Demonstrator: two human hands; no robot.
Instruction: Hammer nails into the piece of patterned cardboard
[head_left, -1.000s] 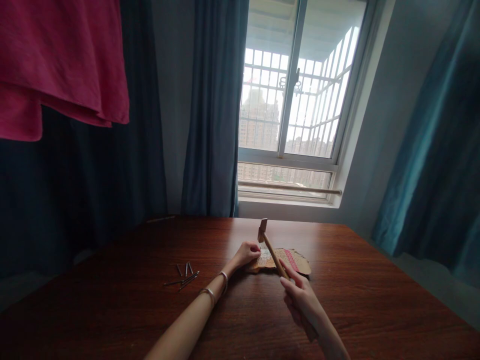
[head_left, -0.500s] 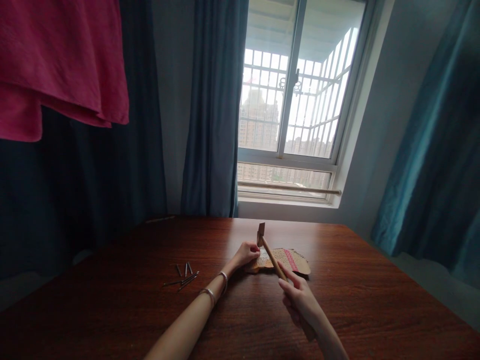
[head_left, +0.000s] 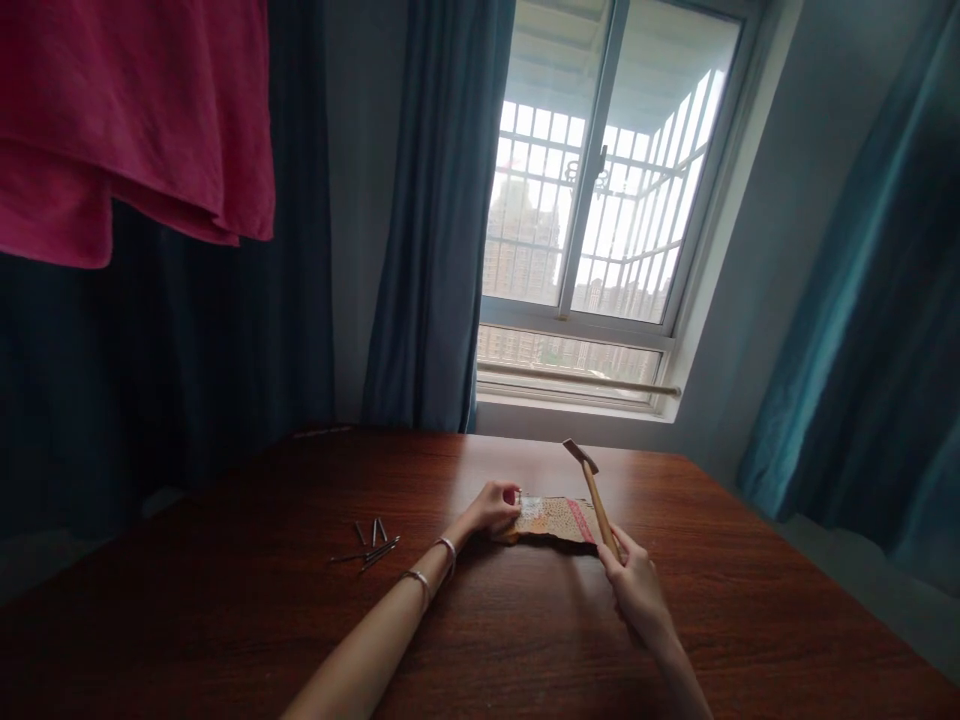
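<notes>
My right hand (head_left: 634,580) is closed round the wooden handle of a hammer (head_left: 596,500). The hammer's head is raised above the table, to the right of my left hand. My left hand (head_left: 496,508) pinches a thin nail (head_left: 519,496) upright at the left end of a flat piece (head_left: 555,518) that looks like wood or cardboard. This piece has a speckled brown surface, a pale patch and a pink stripe. Its right end is partly hidden behind the hammer and my right hand. Several loose nails (head_left: 375,546) lie on the table to the left of my left forearm.
The brown wood-grain table (head_left: 487,640) reaches back towards a window (head_left: 585,250) with bars outside. Blue curtains (head_left: 439,220) hang on both sides. A pink cloth (head_left: 172,120) hangs at upper left. A thin strip (head_left: 322,432) lies at the table's far left edge.
My right hand and the hammer have moved to the right, so the hammer head is away from the nail. My left hand keeps its pinch. The view has tilted slightly.
</notes>
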